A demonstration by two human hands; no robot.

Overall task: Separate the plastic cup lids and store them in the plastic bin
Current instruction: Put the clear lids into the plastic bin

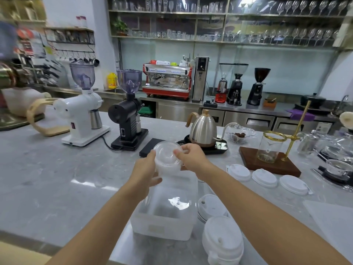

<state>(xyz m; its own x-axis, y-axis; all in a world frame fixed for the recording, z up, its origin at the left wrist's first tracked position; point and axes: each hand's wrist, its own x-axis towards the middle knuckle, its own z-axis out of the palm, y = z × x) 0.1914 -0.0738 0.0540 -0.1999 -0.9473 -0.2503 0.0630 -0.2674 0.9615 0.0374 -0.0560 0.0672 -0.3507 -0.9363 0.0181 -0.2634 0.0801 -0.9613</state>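
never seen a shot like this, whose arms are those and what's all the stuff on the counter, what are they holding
There is no machine here: one wide-angle camera sits on a person's head and looks down at their own bare arms. The left hand cradles a stack of clear plastic lids from the side, while the right hand pinches the top lid's edge with its fingers, apparently to peel it off. Just below stands the clear plastic bin, open at the top. To the right on the grey counter lie white lids, some single, some stacked. Further back are two coffee grinders, a gooseneck kettle and a glass pour-over stand.
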